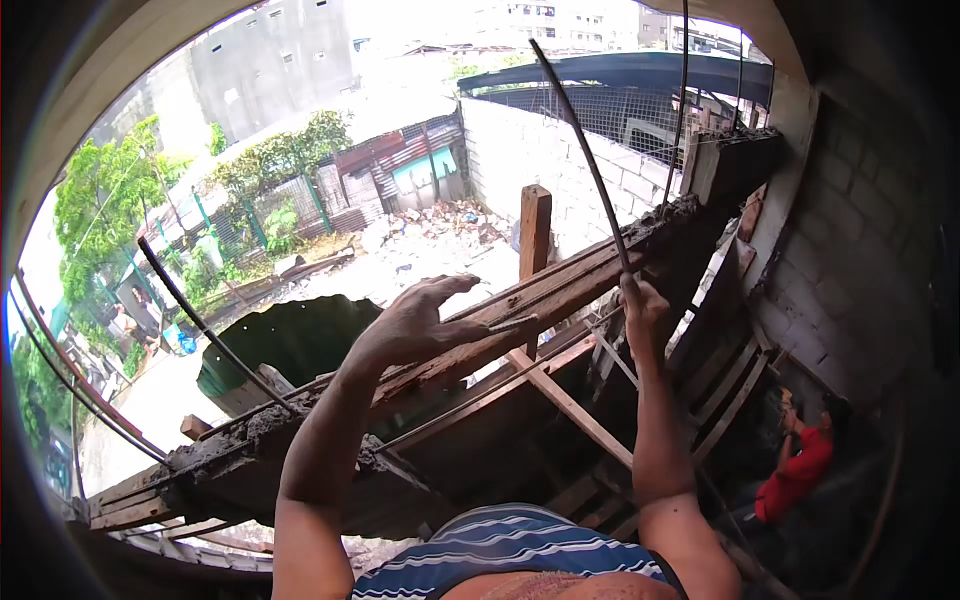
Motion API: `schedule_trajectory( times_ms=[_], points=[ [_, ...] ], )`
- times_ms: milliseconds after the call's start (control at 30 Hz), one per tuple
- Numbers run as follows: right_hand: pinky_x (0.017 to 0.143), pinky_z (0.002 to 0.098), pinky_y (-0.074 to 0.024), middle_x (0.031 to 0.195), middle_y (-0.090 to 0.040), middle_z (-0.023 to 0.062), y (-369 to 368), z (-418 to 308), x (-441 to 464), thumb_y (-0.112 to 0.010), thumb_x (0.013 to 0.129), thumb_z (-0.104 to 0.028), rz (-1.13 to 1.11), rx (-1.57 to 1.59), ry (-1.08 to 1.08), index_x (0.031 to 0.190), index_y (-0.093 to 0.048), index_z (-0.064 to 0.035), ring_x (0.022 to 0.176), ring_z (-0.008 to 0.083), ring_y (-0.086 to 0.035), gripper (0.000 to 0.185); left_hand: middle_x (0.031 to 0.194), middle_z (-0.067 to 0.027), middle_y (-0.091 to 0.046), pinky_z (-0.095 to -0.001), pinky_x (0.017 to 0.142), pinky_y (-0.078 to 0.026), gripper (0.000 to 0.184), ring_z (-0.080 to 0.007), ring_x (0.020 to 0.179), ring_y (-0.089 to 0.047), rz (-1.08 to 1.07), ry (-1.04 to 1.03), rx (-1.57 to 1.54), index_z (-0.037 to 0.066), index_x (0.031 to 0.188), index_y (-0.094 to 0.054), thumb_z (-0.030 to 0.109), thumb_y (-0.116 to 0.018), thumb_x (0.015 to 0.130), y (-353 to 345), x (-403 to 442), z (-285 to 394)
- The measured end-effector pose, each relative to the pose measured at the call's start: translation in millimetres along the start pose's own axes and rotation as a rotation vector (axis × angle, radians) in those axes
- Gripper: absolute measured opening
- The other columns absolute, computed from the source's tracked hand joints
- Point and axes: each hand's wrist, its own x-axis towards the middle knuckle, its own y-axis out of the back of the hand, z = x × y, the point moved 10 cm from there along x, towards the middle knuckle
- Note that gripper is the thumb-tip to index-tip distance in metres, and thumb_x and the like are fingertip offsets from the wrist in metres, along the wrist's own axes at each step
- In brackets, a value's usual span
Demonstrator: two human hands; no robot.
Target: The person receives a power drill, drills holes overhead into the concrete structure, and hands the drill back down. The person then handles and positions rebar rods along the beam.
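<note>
My right hand is closed around the lower end of a dark steel rebar, which slants up and to the left. My left hand hovers over or rests on a long wooden form board, its fingers stretched and the thumb apart. Near the thumb tip lies a small brownish piece that I cannot make out. The board runs along a rough concrete beam, and I cannot tell whether the rebar's foot touches it.
More rebars rise from the beam on the left and right. A wooden post stands behind the board. Wooden braces cross below. A person in red is low at the right, by a block wall. Rubble lies outside.
</note>
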Motion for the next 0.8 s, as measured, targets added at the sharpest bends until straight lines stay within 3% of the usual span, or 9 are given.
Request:
schedule_trajectory(
  times_ms=[200, 300, 400, 533, 567, 633, 800],
  points=[
    [0.057, 0.0349, -0.0434, 0.058, -0.056, 0.0083, -25.0, -83.6, 59.4, -0.060, 0.096, -0.045, 0.069, 0.287, 0.159, 0.071, -0.062, 0.0016, 0.057, 0.0170, -0.055, 0.053, 0.131, -0.0208, -0.060, -0.0418, 0.108, -0.041, 0.072, -0.0331, 0.125, -0.055, -0.019, -0.112, 0.032, 0.000, 0.134, -0.055, 0.045, -0.076, 0.081, -3.0, 40.4, 33.4],
    [0.054, 0.0320, -0.0399, 0.056, -0.053, 0.0033, -44.4, -104.3, 76.5, -0.062, 0.096, -0.041, -0.013, 0.418, 0.012, 0.068, -0.060, 0.0002, 0.055, 0.0128, -0.050, 0.050, 0.133, -0.0211, -0.058, -0.0416, 0.109, -0.040, 0.075, -0.0335, 0.125, -0.054, -0.010, -0.116, 0.036, -0.002, 0.133, -0.054, 0.047, -0.076, 0.080, -7.6, 62.7, 41.4],
    [0.052, 0.0248, -0.0304, 0.056, -0.044, -0.0043, -66.9, -122.1, 85.5, -0.066, 0.094, -0.036, -0.143, 0.732, -0.091, 0.065, -0.058, -0.0046, 0.054, 0.0043, -0.038, 0.044, 0.132, -0.0260, -0.056, -0.0421, 0.108, -0.041, 0.085, -0.0344, 0.125, -0.055, -0.034, -0.134, 0.018, -0.006, 0.139, -0.043, 0.043, -0.078, 0.079, -23.8, 82.0, 40.8],
    [0.054, 0.0250, -0.0319, 0.057, -0.046, -0.0031, -67.4, -151.6, 89.6, -0.064, 0.096, -0.038, -0.179, 0.725, -0.033, 0.065, -0.058, -0.0047, 0.056, 0.0052, -0.039, 0.046, 0.133, -0.0262, -0.056, -0.0393, 0.109, -0.041, 0.086, -0.0337, 0.125, -0.054, -0.038, -0.088, -0.060, -0.008, 0.140, -0.041, 0.037, -0.080, 0.079, -46.9, 94.7, 28.8],
    [0.054, 0.0250, -0.0319, 0.057, -0.046, -0.0031, -72.0, -149.8, 92.5, -0.064, 0.096, -0.038, -0.185, 0.728, -0.031, 0.065, -0.058, -0.0047, 0.056, 0.0052, -0.039, 0.046, 0.137, -0.0214, -0.055, -0.0403, 0.109, -0.042, 0.085, -0.0315, 0.126, -0.054, -0.059, -0.055, -0.054, -0.003, 0.142, -0.042, 0.040, -0.079, 0.080, -51.2, 94.6, 26.8],
    [0.050, 0.0254, -0.0296, 0.056, -0.044, -0.0025, -76.5, -150.9, 97.8, -0.062, 0.094, -0.050, -0.160, 0.722, 0.032, 0.068, -0.057, -0.0033, 0.053, 0.0064, -0.038, 0.054, 0.136, -0.0211, -0.056, -0.0398, 0.108, -0.042, 0.082, -0.0314, 0.126, -0.055, -0.054, -0.065, -0.085, -0.002, 0.143, -0.041, 0.036, -0.079, 0.081, -65.0, 99.3, 16.5],
    [0.053, 0.0261, -0.0325, 0.058, -0.047, -0.0015, -79.2, -154.3, 99.5, -0.061, 0.095, -0.048, -0.161, 0.691, 0.072, 0.067, -0.058, -0.0032, 0.055, 0.0075, -0.041, 0.053, 0.127, -0.0234, -0.061, -0.0403, 0.105, -0.045, 0.077, -0.0315, 0.121, -0.059, -0.046, -0.061, -0.187, -0.001, 0.142, -0.044, 0.031, -0.079, 0.082, -80.8, 100.6, 10.9]
  ],
)
